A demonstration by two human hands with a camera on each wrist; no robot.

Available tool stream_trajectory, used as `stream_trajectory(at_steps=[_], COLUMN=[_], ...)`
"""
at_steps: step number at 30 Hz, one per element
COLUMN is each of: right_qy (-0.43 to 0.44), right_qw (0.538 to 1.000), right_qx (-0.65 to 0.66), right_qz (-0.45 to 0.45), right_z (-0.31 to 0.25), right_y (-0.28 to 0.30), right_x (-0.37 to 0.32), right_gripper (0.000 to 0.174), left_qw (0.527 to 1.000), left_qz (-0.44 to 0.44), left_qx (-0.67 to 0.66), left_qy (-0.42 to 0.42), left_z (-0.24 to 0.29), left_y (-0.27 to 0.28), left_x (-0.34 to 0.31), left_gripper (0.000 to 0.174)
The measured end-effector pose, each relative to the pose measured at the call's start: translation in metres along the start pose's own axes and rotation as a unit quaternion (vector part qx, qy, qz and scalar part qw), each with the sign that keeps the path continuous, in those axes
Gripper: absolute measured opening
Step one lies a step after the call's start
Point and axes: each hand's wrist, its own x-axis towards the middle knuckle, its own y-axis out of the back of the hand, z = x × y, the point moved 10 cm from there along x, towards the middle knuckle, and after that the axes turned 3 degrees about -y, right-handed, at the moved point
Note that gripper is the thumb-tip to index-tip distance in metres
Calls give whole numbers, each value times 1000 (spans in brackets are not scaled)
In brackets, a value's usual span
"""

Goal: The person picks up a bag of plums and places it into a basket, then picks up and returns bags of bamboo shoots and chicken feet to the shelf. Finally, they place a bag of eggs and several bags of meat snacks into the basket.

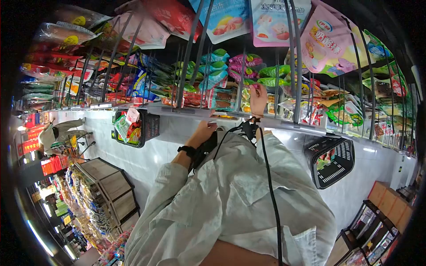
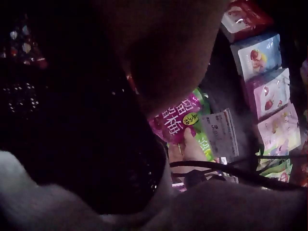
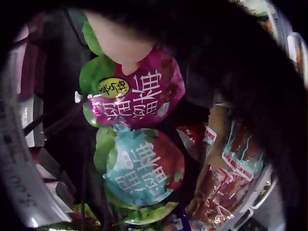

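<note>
In the head view my right hand (image 1: 258, 101) reaches between the shelf dividers with bent fingers, close to green snack pouches (image 1: 274, 72). The right wrist view has one fingertip (image 3: 127, 60) lying on a magenta plum pouch (image 3: 139, 98), beside a light-blue pouch (image 3: 144, 166). From the left wrist view, the same right hand (image 2: 187, 154) is at the magenta pouch (image 2: 174, 118); I cannot tell whether it pinches it. My left hand (image 1: 204, 134), loosely curled, hangs before the shelf edge with nothing seen in it. A dark object lies beside that forearm.
Thin black dividers (image 1: 296, 57) separate packed snack bags. Large hanging pouches (image 1: 228, 20) line the upper shelf. Two black baskets with goods stand on the floor, one at left (image 1: 151, 126), one at right (image 1: 330, 170). A black cable (image 1: 270, 177) runs down my shirt. A wooden display bin (image 1: 106, 177) stands at left.
</note>
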Motion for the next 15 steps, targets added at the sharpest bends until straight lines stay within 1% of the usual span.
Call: stream_trajectory(at_steps=[1,2,3,4,5,6,7,9,10,12,14,15], right_qy=[-14,-7,0,7,-73,-91,-97,-101,-133,-223,-353,-378], right_qw=[999,999,997,994,988,989,992,990,984,964,934,924], right_qx=[41,16,-8,-33,81,90,76,27,15,11,14,61], right_qz=[15,43,72,102,108,71,12,-95,-120,-147,-49,-20], right_z=[2,0,3,-10,-3,3,20,56,70,95,93,101], right_y=[1,5,10,16,20,21,22,28,39,72,116,139], right_x=[-2,-6,-9,-16,-24,-27,-32,-46,-59,-89,-136,-161], right_gripper=[39,42,45,49,45,41,36,27,22,19,16,26], left_qw=[1000,1000,1000,999,999,999,999,1000,1000,997,992,988], left_qz=[0,-1,13,26,24,20,15,-10,-27,-75,-112,-122], left_qx=[5,10,2,-6,-19,-33,-47,-14,4,-19,-46,-64], left_qy=[9,18,-12,-41,-20,-1,18,0,-10,14,46,66], left_z=[-11,-19,-12,-2,-2,4,4,-2,-2,-9,-11,-10], left_y=[3,7,9,11,11,10,9,5,2,-6,-10,-9], left_x=[-2,-3,-11,-18,-24,-30,-33,-30,-27,-24,-25,-26], left_gripper=[70,66,63,59,58,56,54,49,47,41,38,36])
